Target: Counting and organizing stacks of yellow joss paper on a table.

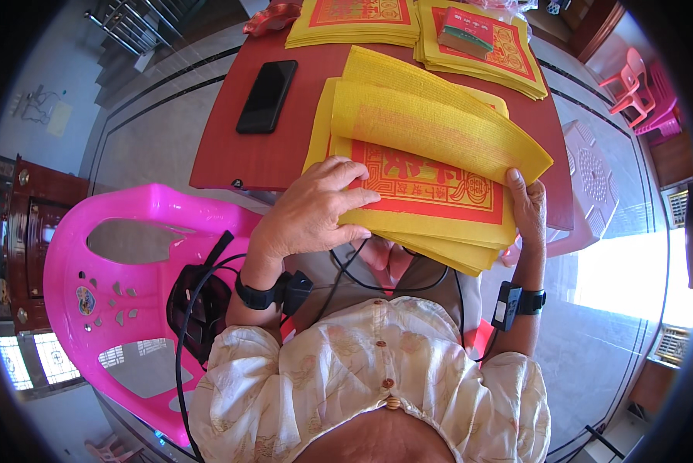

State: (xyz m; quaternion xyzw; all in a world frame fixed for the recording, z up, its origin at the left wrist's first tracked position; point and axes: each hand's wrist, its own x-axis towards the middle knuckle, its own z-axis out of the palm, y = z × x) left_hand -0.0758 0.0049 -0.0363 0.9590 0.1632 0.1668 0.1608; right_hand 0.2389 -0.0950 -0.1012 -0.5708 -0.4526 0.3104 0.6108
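Observation:
A stack of yellow joss paper [439, 217] with red printed panels lies at the table's near edge, its front part reaching out over my lap. Its upper sheet [439, 127] is lifted and curled back, showing a plain yellow underside over the red print below. My right hand [528, 207] grips the right corner of this raised sheet, thumb on top, with the other fingers partly hidden behind the paper. My left hand [315, 204] rests at the stack's left edge, fingers spread, with fingertips touching the red printed area.
On the red table [234, 158] lies a black phone [267, 96]. Farther back are two more stacks of yellow paper, one at left [354, 31] and one at right bearing a small red-and-green packet [467, 32]. A pink chair [150, 202] stands at left, and cables hang near my lap.

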